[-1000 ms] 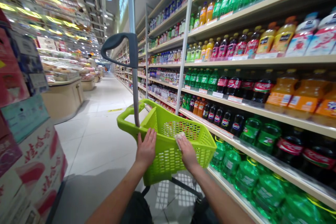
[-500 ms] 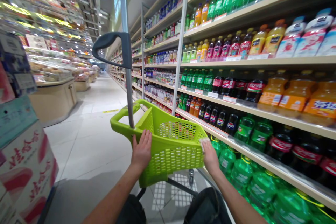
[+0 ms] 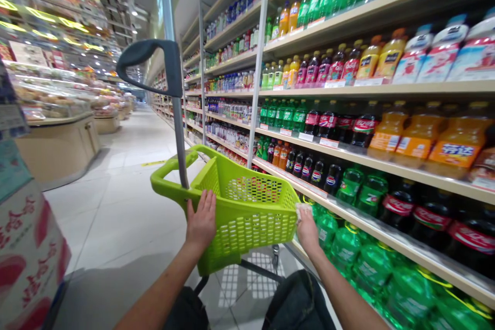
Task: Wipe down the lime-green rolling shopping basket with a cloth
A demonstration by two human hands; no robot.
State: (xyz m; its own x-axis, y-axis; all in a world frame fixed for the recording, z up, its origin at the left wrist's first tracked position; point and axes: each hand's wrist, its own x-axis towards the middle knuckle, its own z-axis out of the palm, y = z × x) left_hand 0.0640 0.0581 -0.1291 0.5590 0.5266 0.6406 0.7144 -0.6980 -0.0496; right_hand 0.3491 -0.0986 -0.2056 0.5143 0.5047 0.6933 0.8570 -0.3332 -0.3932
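A lime-green shopping cart basket [image 3: 247,224] with slotted sides stands in front of my knees. My left hand [image 3: 201,220] rests on its near side below the grey pole, fingers stretched out and thumb apart. At the right end of the basket, my right hand [image 3: 307,227] is closed round a crumpled white wipe [image 3: 303,208] and presses it against the corner of the rim. The fingertips of that hand are partly hidden by the wipe. Above the basket, a dark grey loop handle [image 3: 149,68] is fixed to the metal pole [image 3: 180,144].
Shelves of drink bottles [image 3: 363,129] run along the right, close to the cart. Printed cartons [image 3: 27,247] are stacked at the left. Farther along the tiled aisle [image 3: 127,139] stands a rounded display counter [image 3: 62,149]. A caster [image 3: 275,258] shows under the basket.
The view has turned slightly right, so the cart, cartons and shelves sit farther left in it. Both hands keep about the same places on the basket.
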